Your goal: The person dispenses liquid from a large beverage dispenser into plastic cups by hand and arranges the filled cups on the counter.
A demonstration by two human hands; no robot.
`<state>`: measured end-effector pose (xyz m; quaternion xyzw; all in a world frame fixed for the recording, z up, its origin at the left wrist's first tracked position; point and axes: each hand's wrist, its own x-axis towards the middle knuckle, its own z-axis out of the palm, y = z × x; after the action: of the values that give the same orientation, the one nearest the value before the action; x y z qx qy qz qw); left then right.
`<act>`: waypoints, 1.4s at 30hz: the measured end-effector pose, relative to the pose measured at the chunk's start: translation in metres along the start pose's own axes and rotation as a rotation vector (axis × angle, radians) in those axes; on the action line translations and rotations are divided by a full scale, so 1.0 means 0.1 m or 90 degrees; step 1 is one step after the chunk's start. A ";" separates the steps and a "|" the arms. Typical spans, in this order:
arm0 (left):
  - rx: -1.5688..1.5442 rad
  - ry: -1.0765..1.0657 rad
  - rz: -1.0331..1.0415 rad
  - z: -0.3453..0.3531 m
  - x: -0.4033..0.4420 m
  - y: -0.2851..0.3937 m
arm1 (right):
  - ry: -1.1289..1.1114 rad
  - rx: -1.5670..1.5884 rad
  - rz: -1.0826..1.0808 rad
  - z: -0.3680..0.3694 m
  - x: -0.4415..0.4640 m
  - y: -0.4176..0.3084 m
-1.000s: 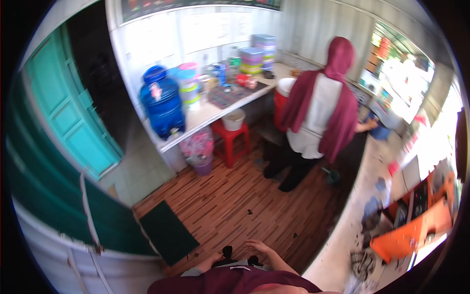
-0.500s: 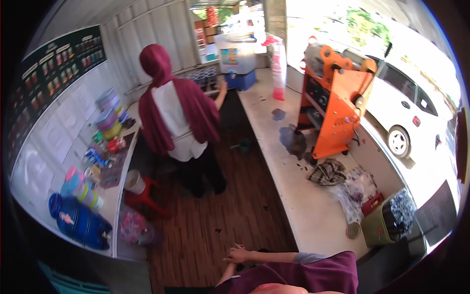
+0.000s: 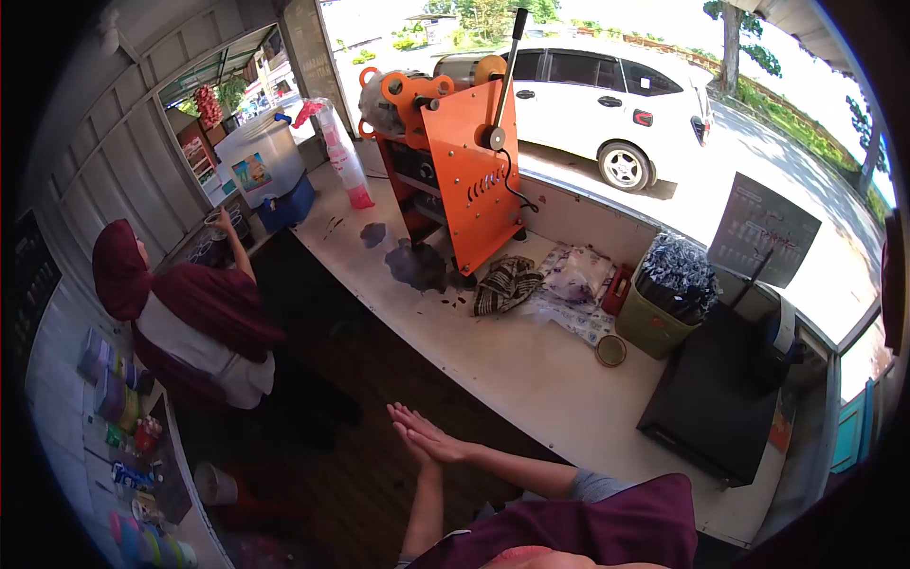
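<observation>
My left hand [image 3: 416, 449] and my right hand [image 3: 434, 437] are pressed palm to palm over the dark wooden floor, left of the counter. Their fingers are stretched out straight, and no object shows between them. The right hand covers much of the left. Closest to them is the front edge of the cream counter [image 3: 531, 379]. On it stands an orange machine [image 3: 474, 175] with a black-gripped lever. Beside that lie a crumpled striped cloth [image 3: 505, 284] and a patterned plastic bag [image 3: 576, 275].
A co-worker [image 3: 190, 322] in a maroon headscarf reaches toward a clear drink dispenser [image 3: 261, 161] at the back. Stacked cups [image 3: 343, 156], a green bin [image 3: 654, 318] and a black box [image 3: 716, 398] stand along the counter. Tubs [image 3: 118, 398] line the left side.
My view has swung to the right. My hands, clasped low before, are now raised with palms together and fingers straight. The co-worker has turned and lifted an arm near the dispenser.
</observation>
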<state>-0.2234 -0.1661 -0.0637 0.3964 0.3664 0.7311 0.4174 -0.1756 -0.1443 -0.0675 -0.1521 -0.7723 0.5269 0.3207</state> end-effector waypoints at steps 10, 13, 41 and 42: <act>0.216 -0.196 0.073 0.82 0.61 0.07 | 0.360 0.393 0.173 -0.77 -0.19 -0.38; 0.242 -0.216 0.089 0.98 0.65 -0.01 | 0.433 0.420 0.222 -0.80 -0.35 -0.51; 0.883 -0.219 0.231 0.83 1.32 -0.38 | 0.304 0.626 0.203 -1.56 -0.08 0.11; 0.874 -0.236 0.238 0.81 1.37 -0.35 | 0.290 0.624 0.205 -1.63 -0.04 0.07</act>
<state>-0.1871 -0.0131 -0.0225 0.7415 0.5915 0.3167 -0.0011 -0.0667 -0.0270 -0.0367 -0.2112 -0.3152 0.8201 0.4283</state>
